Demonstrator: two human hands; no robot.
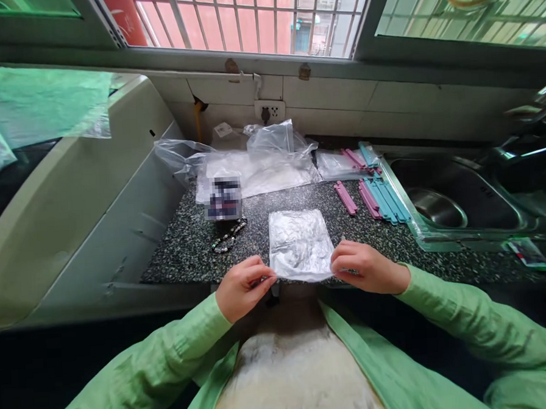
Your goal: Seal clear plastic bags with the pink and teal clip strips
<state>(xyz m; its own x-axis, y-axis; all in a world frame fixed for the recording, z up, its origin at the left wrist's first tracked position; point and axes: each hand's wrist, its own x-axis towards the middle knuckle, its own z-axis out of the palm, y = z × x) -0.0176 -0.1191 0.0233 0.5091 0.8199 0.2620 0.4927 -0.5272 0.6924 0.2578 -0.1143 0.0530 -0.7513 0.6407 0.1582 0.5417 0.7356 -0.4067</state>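
Both hands pinch the near edge of a clear bag (299,243) lying flat on the speckled worktop (193,245). The left hand (243,286) clamps its fingers on the near left corner, the right hand (365,267) on the near right. A bead string (229,236) lies just left; clips (382,199) sit far right beside the sink (460,201).

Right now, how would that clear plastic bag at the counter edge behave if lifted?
The clear plastic bag looks thin and crinkled, so probably floppy and very light. Left hand and right hand pinch its near corners; the glossy film may slip.
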